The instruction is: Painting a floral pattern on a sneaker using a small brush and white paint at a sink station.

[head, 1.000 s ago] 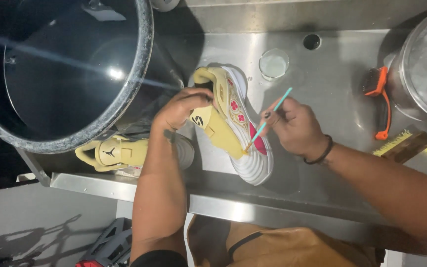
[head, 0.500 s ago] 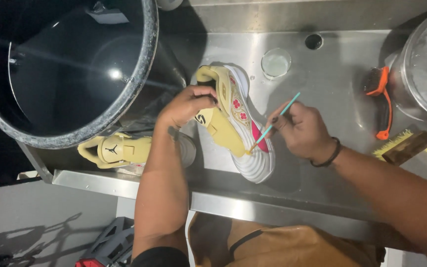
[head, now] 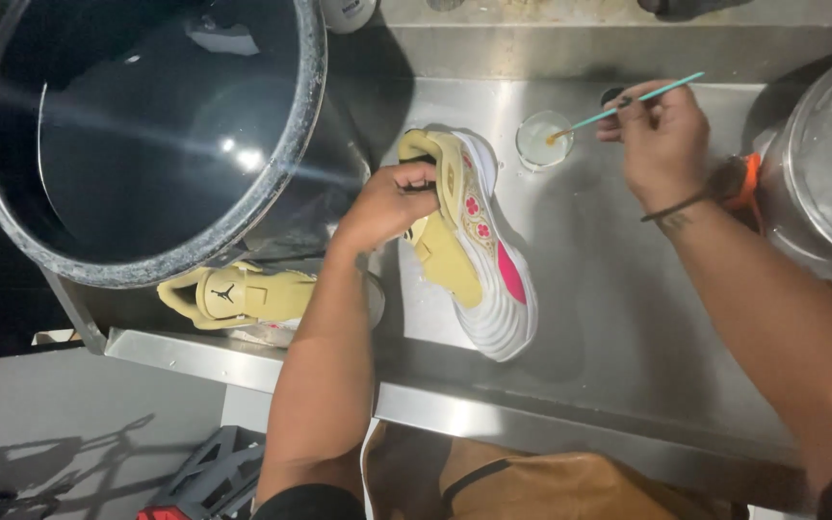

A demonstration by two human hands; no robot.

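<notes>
Right hand [head: 664, 144] moved its brush [head: 628, 104] to the cup [head: 543, 141] beyond the shoe [head: 479, 250].

A yellow sneaker [head: 469, 246] with a white ribbed sole, a bright pink side patch and small pink flower motifs lies on a silver steel counter [head: 618, 318]. Left of the sneaker, a matching yellow shoe [head: 238, 294] carries a small black emblem. Above that, a black pot [head: 146, 125]. A turquoise-handled brush [head: 628, 104] dips into a clear, pale cup [head: 543, 142].
</notes>
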